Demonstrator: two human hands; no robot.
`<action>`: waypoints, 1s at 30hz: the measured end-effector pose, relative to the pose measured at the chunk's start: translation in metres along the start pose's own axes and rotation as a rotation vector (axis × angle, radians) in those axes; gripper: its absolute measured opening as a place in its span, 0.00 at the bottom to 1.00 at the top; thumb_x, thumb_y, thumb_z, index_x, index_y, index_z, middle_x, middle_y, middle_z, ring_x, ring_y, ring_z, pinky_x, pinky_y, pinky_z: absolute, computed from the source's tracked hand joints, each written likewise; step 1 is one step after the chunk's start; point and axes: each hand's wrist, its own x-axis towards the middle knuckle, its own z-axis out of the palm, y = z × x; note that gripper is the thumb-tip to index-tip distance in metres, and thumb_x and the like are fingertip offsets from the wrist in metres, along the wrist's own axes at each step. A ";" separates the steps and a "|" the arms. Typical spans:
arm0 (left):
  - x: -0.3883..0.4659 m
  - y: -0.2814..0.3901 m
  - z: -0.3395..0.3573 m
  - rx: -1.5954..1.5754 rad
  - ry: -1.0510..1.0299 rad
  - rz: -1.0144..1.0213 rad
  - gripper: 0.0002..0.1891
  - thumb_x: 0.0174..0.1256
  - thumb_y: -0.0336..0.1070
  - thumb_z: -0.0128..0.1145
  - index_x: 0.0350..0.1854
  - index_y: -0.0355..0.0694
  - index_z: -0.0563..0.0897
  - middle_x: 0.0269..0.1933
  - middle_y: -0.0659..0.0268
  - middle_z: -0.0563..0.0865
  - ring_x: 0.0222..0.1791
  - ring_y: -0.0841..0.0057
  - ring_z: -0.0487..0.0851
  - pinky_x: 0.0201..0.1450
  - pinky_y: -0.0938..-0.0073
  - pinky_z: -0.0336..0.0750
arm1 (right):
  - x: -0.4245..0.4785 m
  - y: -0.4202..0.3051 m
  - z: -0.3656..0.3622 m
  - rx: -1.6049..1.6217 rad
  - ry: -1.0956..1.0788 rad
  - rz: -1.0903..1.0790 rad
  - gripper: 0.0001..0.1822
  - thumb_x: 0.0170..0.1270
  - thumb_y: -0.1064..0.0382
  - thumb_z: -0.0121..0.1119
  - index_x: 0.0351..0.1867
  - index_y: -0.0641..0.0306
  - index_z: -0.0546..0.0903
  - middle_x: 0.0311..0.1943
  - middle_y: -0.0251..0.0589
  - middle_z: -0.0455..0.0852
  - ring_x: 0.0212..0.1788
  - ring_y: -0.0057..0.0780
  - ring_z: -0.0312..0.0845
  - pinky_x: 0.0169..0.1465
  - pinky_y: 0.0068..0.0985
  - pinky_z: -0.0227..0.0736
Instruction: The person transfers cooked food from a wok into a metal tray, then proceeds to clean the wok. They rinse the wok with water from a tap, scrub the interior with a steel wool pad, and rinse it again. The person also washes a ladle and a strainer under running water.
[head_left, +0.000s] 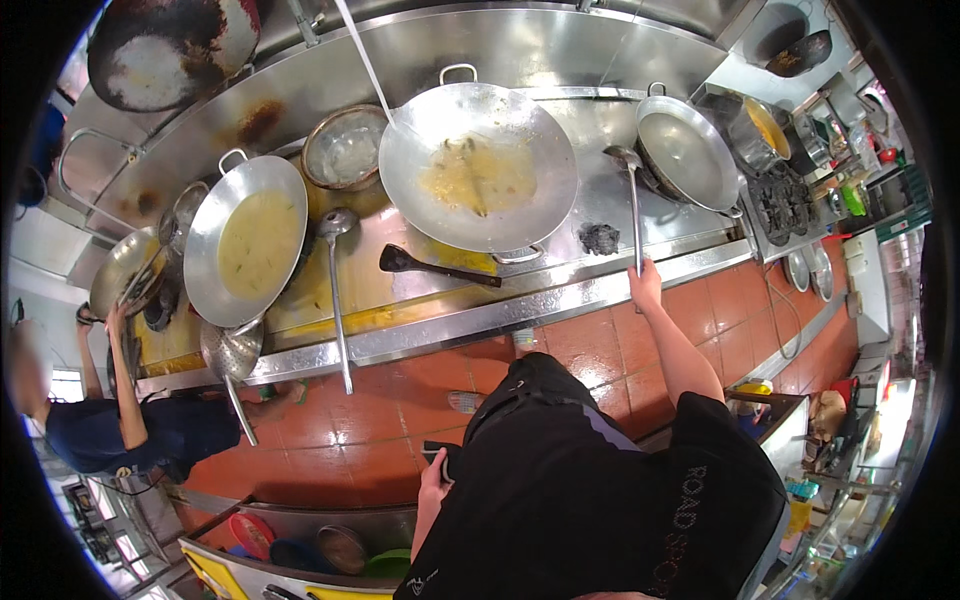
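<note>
My right hand (645, 285) grips the handle of a metal ladle (634, 195), its bowl resting beside a wok of cloudy liquid (682, 157). Down by my hip, my left hand (435, 476) holds a dark object (442, 452) that I cannot identify. In front of me a large two-handled wok (540, 202) contains yellowish liquid with brown bits, and a thin stream or rod reaches into it from above. A dark spatula (442, 270) lies on the steel range below that wok. Near it a black scrubbing pad (599, 238) sits on the metal.
A co-worker (142, 427) at the left works over another wok (124, 270). Between us are a wok of yellow broth (259, 240), a long ladle (336, 285) and a perforated skimmer (232, 352) overhanging the front edge. A burner (784, 206) stands right; shiny floor tiles (360, 450) lie below.
</note>
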 end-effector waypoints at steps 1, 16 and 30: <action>-0.021 0.011 0.016 0.073 -0.036 0.103 0.24 0.59 0.46 0.73 0.51 0.35 0.81 0.44 0.55 0.88 0.40 0.62 0.89 0.38 0.58 0.87 | -0.004 0.012 0.002 -0.026 -0.039 0.045 0.19 0.66 0.53 0.62 0.42 0.69 0.77 0.26 0.52 0.83 0.31 0.49 0.82 0.38 0.44 0.76; -0.099 0.122 0.226 0.561 0.303 1.213 0.21 0.62 0.25 0.55 0.59 0.34 0.78 0.48 0.57 0.85 0.51 0.70 0.82 0.56 0.69 0.75 | 0.070 0.030 0.013 -0.335 0.139 -0.211 0.20 0.62 0.57 0.67 0.53 0.61 0.82 0.49 0.52 0.79 0.52 0.53 0.75 0.56 0.45 0.71; -0.118 0.178 0.467 1.808 0.250 1.777 0.32 0.61 0.44 0.66 0.65 0.34 0.71 0.50 0.53 0.79 0.56 0.57 0.76 0.69 0.52 0.62 | 0.061 -0.032 0.093 -0.164 -0.212 -0.176 0.30 0.50 0.64 0.75 0.56 0.52 0.78 0.59 0.53 0.74 0.59 0.52 0.72 0.60 0.44 0.72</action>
